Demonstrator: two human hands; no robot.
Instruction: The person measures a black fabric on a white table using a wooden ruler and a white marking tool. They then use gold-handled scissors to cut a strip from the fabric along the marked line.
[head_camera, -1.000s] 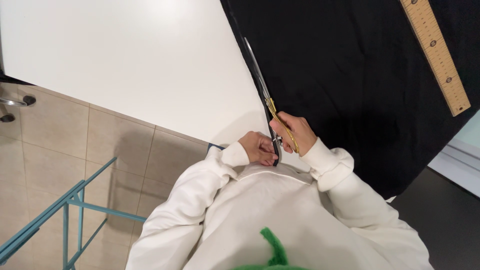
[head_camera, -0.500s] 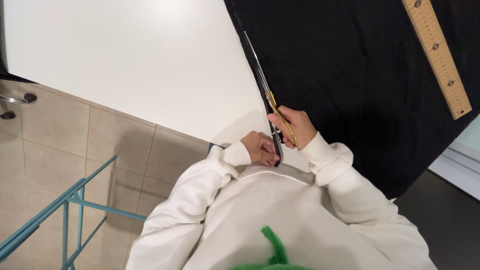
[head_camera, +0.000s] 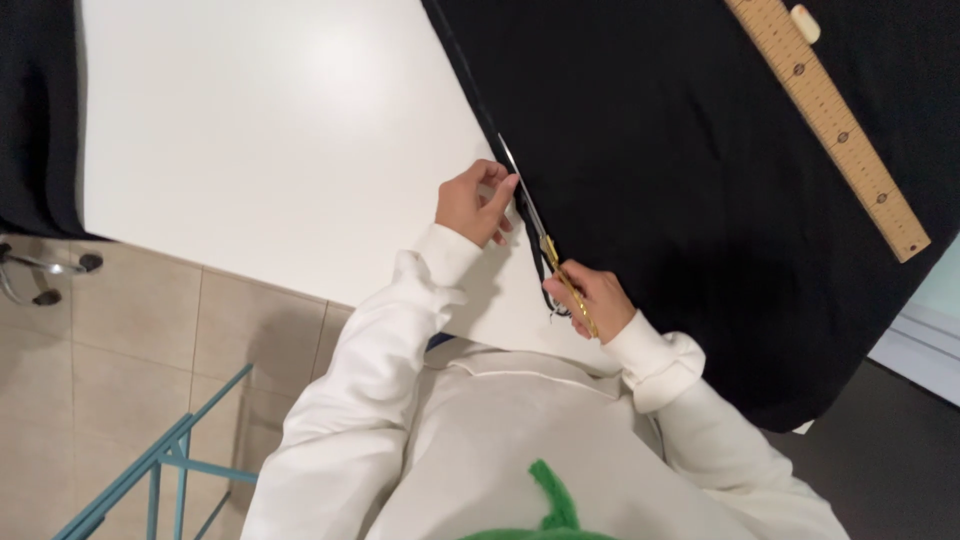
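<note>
A large black cloth (head_camera: 680, 170) lies over the right part of a white table (head_camera: 270, 130). My right hand (head_camera: 592, 300) grips gold-handled scissors (head_camera: 548, 255), whose blades run along the cloth's left edge. My left hand (head_camera: 474, 202) pinches a narrow black strip (head_camera: 516, 203) at that edge, just left of the blades. Both arms wear white sleeves.
A long wooden ruler (head_camera: 830, 120) lies diagonally on the cloth at the upper right, with a small pale piece (head_camera: 805, 22) beside its far end. Beige floor tiles (head_camera: 140, 330) and a teal metal frame (head_camera: 150, 470) show at the lower left. More dark cloth (head_camera: 35, 110) hangs at the left.
My left hand has moved from beside the scissor handles up the table to the cloth edge and taken hold of the strip. The scissors have advanced a little along the edge.
</note>
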